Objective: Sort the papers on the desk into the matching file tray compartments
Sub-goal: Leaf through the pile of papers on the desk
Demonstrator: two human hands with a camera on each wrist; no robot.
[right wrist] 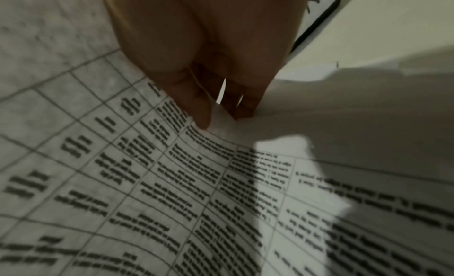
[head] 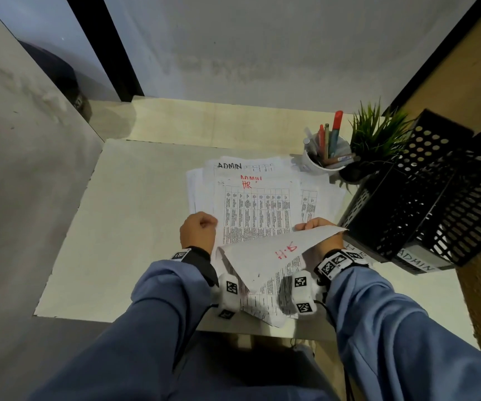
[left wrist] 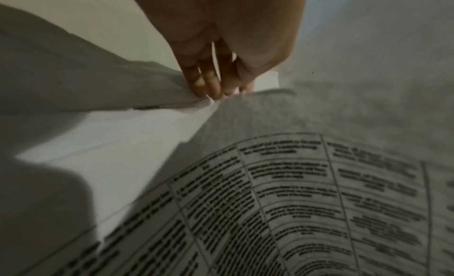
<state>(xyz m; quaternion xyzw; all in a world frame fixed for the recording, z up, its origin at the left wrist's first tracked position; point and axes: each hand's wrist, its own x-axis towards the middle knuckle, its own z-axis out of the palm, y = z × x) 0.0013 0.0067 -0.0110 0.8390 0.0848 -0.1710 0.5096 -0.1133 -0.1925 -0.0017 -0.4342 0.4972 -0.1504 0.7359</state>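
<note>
A loose stack of printed papers lies mid-desk, with sheets headed "ADMIN" and "HR". My right hand pinches the corner of one sheet marked "H.R" in red and has it curled back over the stack towards me. In the right wrist view the thumb and fingers close on that printed sheet. My left hand sits at the stack's left edge with its fingers curled, and its fingertips grip the paper edge. The black perforated file tray stands at the right.
The tray's front carries an "ADMIN" label and a partly hidden "HR" label. A white pen cup and a small green plant stand behind the papers. Walls close the desk in at left and back.
</note>
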